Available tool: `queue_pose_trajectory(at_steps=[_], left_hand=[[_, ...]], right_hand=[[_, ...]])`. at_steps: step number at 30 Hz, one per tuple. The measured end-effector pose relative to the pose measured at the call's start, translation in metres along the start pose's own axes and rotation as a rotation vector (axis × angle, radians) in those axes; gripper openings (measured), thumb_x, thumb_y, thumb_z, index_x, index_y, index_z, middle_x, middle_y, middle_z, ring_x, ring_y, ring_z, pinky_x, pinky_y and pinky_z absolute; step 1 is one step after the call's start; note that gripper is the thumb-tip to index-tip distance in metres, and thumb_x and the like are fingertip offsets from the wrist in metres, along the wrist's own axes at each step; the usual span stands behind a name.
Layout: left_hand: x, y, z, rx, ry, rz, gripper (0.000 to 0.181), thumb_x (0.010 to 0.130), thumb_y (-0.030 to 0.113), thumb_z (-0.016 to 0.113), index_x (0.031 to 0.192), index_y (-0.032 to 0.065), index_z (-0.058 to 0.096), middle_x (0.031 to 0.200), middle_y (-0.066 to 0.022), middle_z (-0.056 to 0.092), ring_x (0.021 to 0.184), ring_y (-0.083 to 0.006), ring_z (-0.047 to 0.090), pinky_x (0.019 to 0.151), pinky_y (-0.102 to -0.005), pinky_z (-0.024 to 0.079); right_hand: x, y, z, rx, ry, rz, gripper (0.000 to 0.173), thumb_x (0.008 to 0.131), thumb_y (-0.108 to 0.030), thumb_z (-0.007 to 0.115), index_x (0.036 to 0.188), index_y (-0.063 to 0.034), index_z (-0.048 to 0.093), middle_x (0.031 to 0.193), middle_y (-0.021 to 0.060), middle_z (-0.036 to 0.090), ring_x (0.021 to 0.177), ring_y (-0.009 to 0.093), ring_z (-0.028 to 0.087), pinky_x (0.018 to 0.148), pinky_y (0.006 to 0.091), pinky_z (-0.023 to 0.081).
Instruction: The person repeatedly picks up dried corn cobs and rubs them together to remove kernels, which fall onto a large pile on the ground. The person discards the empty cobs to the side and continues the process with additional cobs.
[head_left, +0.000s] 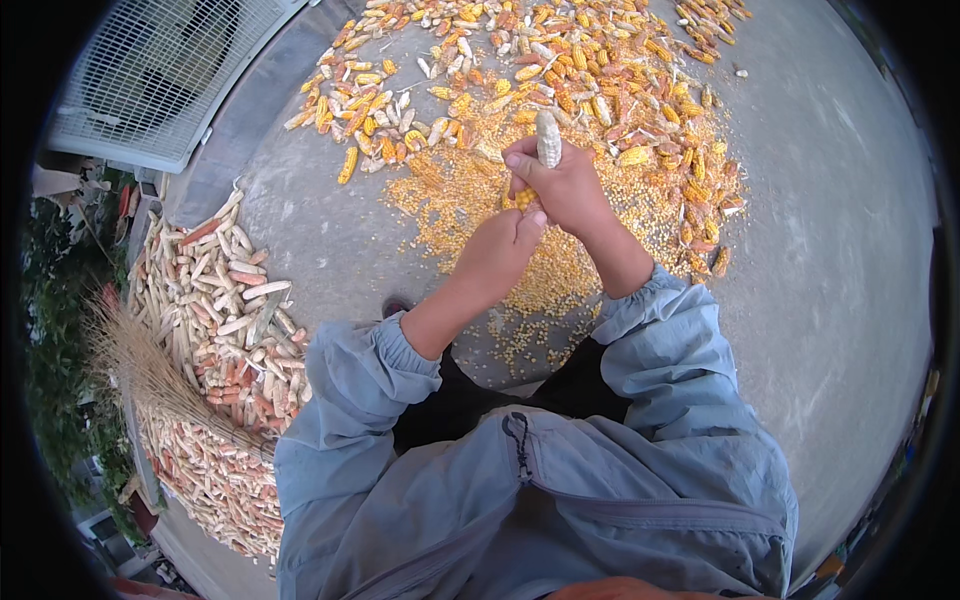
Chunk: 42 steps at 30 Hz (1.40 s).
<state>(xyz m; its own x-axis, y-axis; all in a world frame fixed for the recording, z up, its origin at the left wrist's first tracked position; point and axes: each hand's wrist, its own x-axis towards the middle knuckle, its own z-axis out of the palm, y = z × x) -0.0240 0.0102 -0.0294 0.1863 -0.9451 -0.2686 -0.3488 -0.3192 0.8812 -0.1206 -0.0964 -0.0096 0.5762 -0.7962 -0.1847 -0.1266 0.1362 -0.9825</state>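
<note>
My right hand (562, 176) is closed round a pale corn cob (548, 139) whose bare end points up and away from me. Just below it, my left hand (506, 244) grips the near end of a yellow ear of corn (526, 198), which meets the right hand's fingers. How far the cob and the ear overlap is hidden by the hands. Beneath both hands, loose corn kernels (551, 281) are spread over the concrete floor. Beyond them lie many yellow and orange ears of corn (577, 56), some partly stripped.
At the left is a large heap of stripped cobs (232, 300), with a twig broom (180, 382) lying across it. An outdoor fan unit with a wire grille (161, 71) stands at the upper left. A shoe (395, 306) shows beside my left forearm. Bare concrete floor (825, 225) extends at right.
</note>
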Motion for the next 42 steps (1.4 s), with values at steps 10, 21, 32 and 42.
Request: queue_pose_trajectory(at_steps=[10, 21, 32, 42], left_hand=[[0.003, 0.009, -0.024, -0.153, 0.007, -0.007, 0.034, 0.091, 0.033, 0.053, 0.084, -0.0003, 0.054, 0.067, -0.0094, 0.053, 0.064, -0.0186, 0.054, 0.060, -0.0331, 0.045], [0.009, 0.010, -0.026, 0.464, 0.002, 0.200, 0.035, 0.080, 0.033, 0.057, 0.070, -0.0013, 0.056, 0.067, -0.0195, 0.060, 0.061, -0.0384, 0.058, 0.058, -0.0476, 0.045], [0.014, -0.002, -0.028, 0.283, -0.095, 0.108, 0.030, 0.080, 0.028, 0.062, 0.073, -0.0006, 0.055, 0.060, -0.0078, 0.054, 0.053, -0.0157, 0.053, 0.052, -0.0301, 0.043], [0.006, 0.003, -0.020, -0.262, -0.241, -0.133, 0.029, 0.081, 0.023, 0.059, 0.062, 0.0040, 0.049, 0.054, -0.0026, 0.047, 0.049, -0.0127, 0.048, 0.050, -0.0282, 0.042]], right_hand=[[-0.001, 0.013, -0.010, 0.476, -0.165, 0.053, 0.042, 0.092, -0.036, 0.054, 0.114, 0.0000, 0.058, 0.104, 0.0101, 0.061, 0.093, 0.015, 0.056, 0.080, 0.0293, 0.045], [0.000, 0.013, 0.005, -0.016, -0.019, -0.132, 0.028, 0.090, -0.024, 0.060, 0.101, 0.0014, 0.060, 0.080, 0.0066, 0.062, 0.073, 0.013, 0.060, 0.066, 0.0282, 0.049], [-0.002, 0.007, -0.004, 0.222, -0.090, -0.024, 0.039, 0.093, -0.033, 0.055, 0.108, 0.0026, 0.059, 0.080, 0.0065, 0.063, 0.073, 0.014, 0.060, 0.064, 0.0278, 0.049], [-0.001, 0.012, 0.005, -0.086, -0.048, -0.085, 0.018, 0.084, -0.020, 0.065, 0.089, -0.0027, 0.064, 0.067, 0.0038, 0.064, 0.060, 0.010, 0.059, 0.056, 0.0274, 0.047]])
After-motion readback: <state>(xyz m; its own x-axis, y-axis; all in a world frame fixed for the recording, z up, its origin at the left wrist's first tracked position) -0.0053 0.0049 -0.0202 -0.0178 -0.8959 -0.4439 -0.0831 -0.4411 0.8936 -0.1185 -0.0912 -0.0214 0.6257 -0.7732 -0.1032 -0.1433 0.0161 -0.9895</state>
